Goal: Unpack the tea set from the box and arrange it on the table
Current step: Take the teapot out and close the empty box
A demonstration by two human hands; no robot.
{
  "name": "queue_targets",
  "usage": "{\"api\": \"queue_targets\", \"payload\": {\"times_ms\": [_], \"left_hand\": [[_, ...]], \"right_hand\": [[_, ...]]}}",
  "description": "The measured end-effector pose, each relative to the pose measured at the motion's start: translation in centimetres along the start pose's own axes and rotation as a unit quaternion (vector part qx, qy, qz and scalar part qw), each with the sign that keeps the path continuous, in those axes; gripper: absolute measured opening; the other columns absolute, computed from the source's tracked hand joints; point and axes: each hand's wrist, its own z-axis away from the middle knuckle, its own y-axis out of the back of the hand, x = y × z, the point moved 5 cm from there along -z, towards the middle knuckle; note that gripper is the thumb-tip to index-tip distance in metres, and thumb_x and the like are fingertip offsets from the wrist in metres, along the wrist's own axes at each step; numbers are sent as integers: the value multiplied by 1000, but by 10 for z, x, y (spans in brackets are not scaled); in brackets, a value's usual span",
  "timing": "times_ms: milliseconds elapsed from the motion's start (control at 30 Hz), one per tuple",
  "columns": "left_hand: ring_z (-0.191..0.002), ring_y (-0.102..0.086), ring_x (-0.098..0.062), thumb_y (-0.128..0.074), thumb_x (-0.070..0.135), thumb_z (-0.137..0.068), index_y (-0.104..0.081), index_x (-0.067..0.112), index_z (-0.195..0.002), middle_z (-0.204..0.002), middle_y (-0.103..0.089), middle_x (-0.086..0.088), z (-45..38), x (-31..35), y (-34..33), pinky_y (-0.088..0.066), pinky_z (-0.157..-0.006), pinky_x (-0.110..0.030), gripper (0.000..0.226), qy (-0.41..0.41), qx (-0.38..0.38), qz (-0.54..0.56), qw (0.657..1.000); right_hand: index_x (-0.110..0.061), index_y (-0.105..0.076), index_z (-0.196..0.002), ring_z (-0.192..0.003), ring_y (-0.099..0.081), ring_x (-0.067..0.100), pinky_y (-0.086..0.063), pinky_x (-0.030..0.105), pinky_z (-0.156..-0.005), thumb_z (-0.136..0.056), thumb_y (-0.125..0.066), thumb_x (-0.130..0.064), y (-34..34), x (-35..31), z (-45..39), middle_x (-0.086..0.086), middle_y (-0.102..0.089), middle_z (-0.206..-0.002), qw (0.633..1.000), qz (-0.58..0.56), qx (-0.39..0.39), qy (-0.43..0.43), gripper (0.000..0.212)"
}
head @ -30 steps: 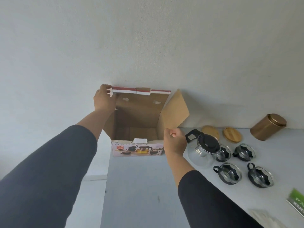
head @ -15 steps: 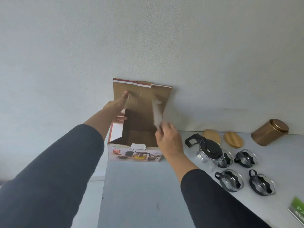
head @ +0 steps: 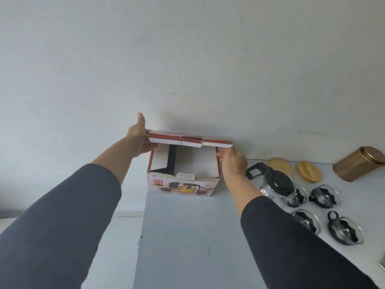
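The printed cardboard tea-set box (head: 183, 185) stands at the table's far left corner against the wall. Its red-and-white lid (head: 189, 140) lies nearly level above the opening. My left hand (head: 137, 138) holds the lid's left end, thumb up and fingers beneath. My right hand (head: 232, 161) grips the box's upper right edge just under the lid. The inside that shows looks empty. To the right stand the glass teapot (head: 279, 184) with its black lid and several black-handled glass cups, one at the front (head: 345, 230).
Two wooden coasters (head: 308, 171) and a gold tin (head: 358, 163) on its side lie near the wall at the right. A green packet (head: 383, 261) shows at the right edge. The grey table (head: 187, 236) ends at its left edge just under the box.
The lid stood upright against the wall; it has swung down nearly flat over the opening. The right side flap is folded inward. My left hand moved to the lid's left end.
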Motion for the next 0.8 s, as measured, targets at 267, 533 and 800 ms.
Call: {"api": "queue_targets", "payload": {"times_ms": [267,533,800], "left_hand": [[-87,-58,-12,-61,45,-87,-67,19,-80,-88,-66,5,23,-26,7,-46,-70,-20,27,-21,-46,-158,986],[-83,-51,-26,-17,33,-100,-60,0,-87,-78,-57,-7,90,-56,16,-40,-77,-35,55,-202,280,-120,931],[-82,-50,-14,-49,37,-94,-52,22,-128,-112,-51,0,103,-104,-56,-40,-74,-26,37,-261,151,-348,888]], "right_hand": [[-13,-59,-83,-48,-61,15,-43,23,-41,-87,-62,-37,5,8,14,3,-66,-78,988,-80,-30,-126,24],[-11,-57,-74,-61,-62,15,-59,31,-74,-84,-71,-12,-3,23,23,3,-63,-70,968,-201,-67,-134,16],[-14,-54,-77,-63,-65,14,-59,31,-78,-87,-68,-15,-8,34,19,1,-62,-73,973,-175,-56,-139,17]]}}
